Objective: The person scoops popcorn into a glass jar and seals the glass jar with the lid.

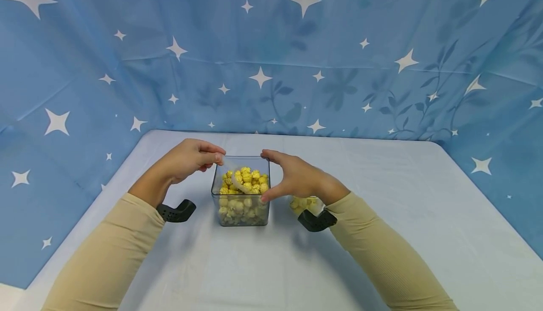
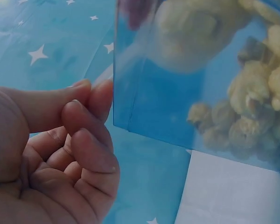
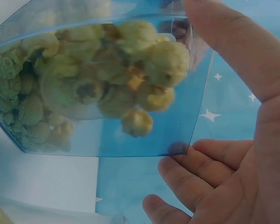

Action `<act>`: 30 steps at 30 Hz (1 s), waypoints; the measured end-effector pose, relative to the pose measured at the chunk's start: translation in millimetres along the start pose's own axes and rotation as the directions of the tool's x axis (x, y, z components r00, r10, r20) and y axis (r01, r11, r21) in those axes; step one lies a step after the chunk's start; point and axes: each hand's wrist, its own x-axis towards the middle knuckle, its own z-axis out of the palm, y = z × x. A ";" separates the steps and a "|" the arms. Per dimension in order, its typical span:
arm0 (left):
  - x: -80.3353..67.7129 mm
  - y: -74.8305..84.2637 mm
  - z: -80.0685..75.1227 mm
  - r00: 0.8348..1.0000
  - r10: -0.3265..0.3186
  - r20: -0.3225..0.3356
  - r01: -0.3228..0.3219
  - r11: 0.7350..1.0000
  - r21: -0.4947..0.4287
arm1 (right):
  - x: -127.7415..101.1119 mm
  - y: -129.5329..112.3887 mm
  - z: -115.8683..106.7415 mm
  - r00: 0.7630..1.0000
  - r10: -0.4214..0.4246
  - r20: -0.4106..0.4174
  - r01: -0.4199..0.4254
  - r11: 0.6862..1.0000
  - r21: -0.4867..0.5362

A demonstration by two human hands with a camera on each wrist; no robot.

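Observation:
A clear square container of yellow popcorn stands on the table. My left hand is at its far left corner, pinching the thin handle of a translucent spoon between thumb and fingertips. The spoon slants down into the container, and its rounded bowl shows among the popcorn through the wall in the left wrist view. From the right side, my right hand grips the container, with its thumb and fingers spread apart along the wall.
More popcorn in a clear vessel sits beneath my right wrist, partly hidden by it. A white cloth covers the table. Behind it hangs a blue curtain with white stars.

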 end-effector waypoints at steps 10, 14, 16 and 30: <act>0.1 -3.3 0.7 0.999 0.044 0.002 -0.044 0.998 -0.041 | -0.6 -1.6 -0.9 1.000 -0.006 0.000 0.006 1.000 0.003; 0.2 -5.8 1.9 0.999 0.032 0.025 -0.030 0.997 -0.071 | -0.1 -0.7 0.1 1.000 0.000 -0.001 0.000 1.000 0.003; -0.4 -7.0 1.8 0.999 0.028 0.025 -0.026 0.996 -0.081 | -0.2 -0.4 0.5 1.000 0.000 -0.001 0.000 1.000 0.000; -9.0 -16.6 -4.5 0.997 0.072 -0.004 -0.072 0.985 -0.155 | -1.2 -0.7 0.4 1.000 -0.019 -0.007 0.019 1.000 0.005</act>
